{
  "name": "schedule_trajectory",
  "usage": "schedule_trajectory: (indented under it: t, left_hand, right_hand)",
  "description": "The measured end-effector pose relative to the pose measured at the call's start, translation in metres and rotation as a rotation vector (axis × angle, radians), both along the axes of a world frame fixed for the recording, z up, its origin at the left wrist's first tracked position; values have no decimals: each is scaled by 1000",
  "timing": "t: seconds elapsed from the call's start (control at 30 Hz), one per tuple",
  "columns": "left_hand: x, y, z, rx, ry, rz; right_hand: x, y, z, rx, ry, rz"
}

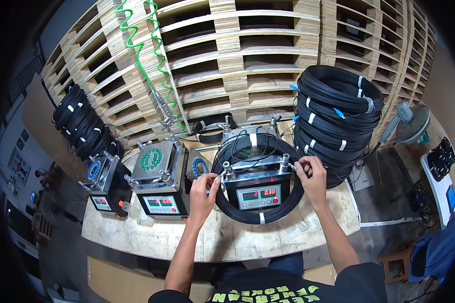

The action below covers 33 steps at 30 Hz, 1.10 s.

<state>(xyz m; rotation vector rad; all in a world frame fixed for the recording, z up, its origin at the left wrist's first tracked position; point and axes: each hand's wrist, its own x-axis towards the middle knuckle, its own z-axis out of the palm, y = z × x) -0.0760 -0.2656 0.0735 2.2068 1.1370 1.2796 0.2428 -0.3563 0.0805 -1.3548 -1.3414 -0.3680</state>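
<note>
Your left hand (203, 188) pinches a small connector end at the left post of the grey box-shaped machine with red number displays (257, 188); your right hand (311, 174) grips the cable end at its right post. The black coil of thin cable with white ties (258, 216) lies ringed around that machine, between your hands on the pale wooden desk (217, 237). Keep both ends straight, without kinking them. Beyond your right hand, a stack of black cable coils (336, 116) bears white bands and blue tips.
</note>
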Motion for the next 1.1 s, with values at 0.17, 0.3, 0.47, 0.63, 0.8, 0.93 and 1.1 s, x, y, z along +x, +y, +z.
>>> schedule_trajectory:
  t: [0.17, 0.3, 0.47, 0.63, 0.8, 0.93, 1.1]
  left_hand:
    - [-2, 6, 8, -98, -16, -104]
    - [-3, 6, 10, 15, 33, -143]
    - [-3, 6, -2, 124, -36, -79]
    - [12, 4, -25, 175, -179, 47]
    - [38, -3, -59, 193, -261, 109]
    - [41, -3, -66, 159, -285, 144]
    - [43, -5, -68, 152, -293, 131]
  right_hand:
    - [-9, -5, -6, -312, 357, 238]
    - [-4, -1, -17, -284, 447, 274]
    - [-17, -5, -20, -280, 509, 256]
    - [-37, -16, -43, -155, 552, 189]
    - [-52, -32, -81, -383, -232, 27]
    - [-63, -30, -85, -469, -416, -59]
    - [-59, -28, -93, -514, -460, -116]
